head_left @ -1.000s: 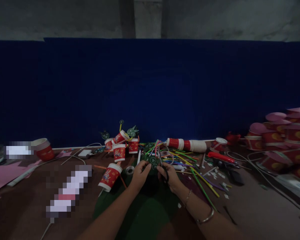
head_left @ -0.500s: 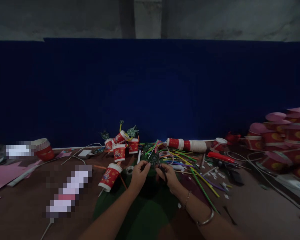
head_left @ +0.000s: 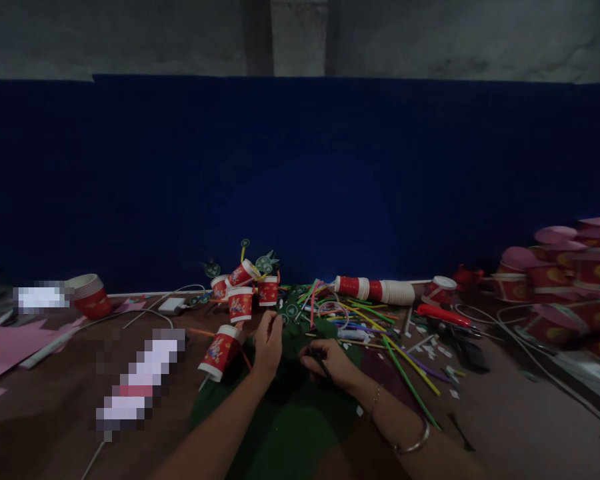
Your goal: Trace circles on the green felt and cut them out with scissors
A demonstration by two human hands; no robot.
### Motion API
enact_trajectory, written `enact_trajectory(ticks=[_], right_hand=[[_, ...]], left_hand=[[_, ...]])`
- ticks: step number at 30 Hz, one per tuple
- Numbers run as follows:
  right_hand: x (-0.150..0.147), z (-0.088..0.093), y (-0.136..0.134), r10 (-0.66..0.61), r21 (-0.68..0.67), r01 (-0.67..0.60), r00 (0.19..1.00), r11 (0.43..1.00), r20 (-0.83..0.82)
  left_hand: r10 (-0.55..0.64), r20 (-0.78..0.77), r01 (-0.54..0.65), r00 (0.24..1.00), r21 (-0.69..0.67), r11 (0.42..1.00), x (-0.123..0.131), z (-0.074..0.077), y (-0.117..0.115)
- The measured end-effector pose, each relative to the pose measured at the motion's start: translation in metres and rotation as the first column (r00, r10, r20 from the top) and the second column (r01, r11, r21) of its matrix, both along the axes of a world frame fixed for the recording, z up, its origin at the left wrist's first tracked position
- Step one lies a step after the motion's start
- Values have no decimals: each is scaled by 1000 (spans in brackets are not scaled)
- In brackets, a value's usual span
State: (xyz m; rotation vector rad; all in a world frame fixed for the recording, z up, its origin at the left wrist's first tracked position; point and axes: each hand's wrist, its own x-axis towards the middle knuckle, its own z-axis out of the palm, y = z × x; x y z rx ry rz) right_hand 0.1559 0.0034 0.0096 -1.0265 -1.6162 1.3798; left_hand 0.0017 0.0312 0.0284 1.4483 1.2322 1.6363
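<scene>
A blue partition (head_left: pixel 300 173) rises behind the desk (head_left: pixel 520 430), grey wall (head_left: pixel 155 40) above. Pink paper (head_left: pixel 10 347) lies far left; right of centre, a red-handled tool (head_left: pixel 443 315).

One left hand (head_left: pixel 267 343), five red cups (head_left: pixel 240 305) near it, one right hand (head_left: pixel 330 361), one pair of scissors (head_left: pixel 323 366), two bracelets (head_left: pixel 421 442)

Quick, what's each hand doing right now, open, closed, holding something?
Left hand: closed, pinching green paper.
Right hand: closed, holding scissors by the dark handle; blades hard to see.
</scene>
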Motion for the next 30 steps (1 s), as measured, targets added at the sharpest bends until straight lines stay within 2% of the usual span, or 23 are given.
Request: enact_trajectory(ticks=[9, 20, 30], right_hand=[[0, 4, 0, -20, -20, 21, 1000, 1000, 11], [-1, 4, 0, -27, -22, 28, 999, 999, 25], [0, -1, 3, -28, 34, 28, 999, 999, 18]], left_hand=[[-108, -31, 107, 994, -27, 994, 5, 3, -5], [-115, -5, 115, 993, -49, 992, 7, 6, -7], [-120, 21, 121, 993, -59, 991, 5, 3, -4]])
